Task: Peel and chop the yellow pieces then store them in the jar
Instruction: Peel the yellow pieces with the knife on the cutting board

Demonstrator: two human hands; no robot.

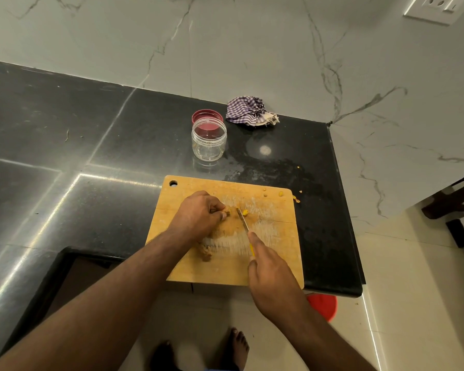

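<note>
On the wooden cutting board (pixel 273 253) my left hand (pixel 198 216) pinches a small brownish-yellow piece (pixel 228 212) with curled fingers. My right hand (pixel 269 266) grips a yellow-handled knife (pixel 243 220), its blade tip down beside that piece. A cut yellow bit (pixel 245 211) lies just right of the blade. A heap of brownish peelings (pixel 206 253) lies by my left wrist. The clear jar (pixel 209 141) stands open and empty behind the board, with its red lid (pixel 206 116) lying behind it.
A purple checked cloth (pixel 248 111) is crumpled by the wall. Small yellow scraps (pixel 280 194) dot the board's far right corner and the black counter (pixel 91 145) beyond. The counter ends just right of the board; a red tub (pixel 323 305) sits on the floor below.
</note>
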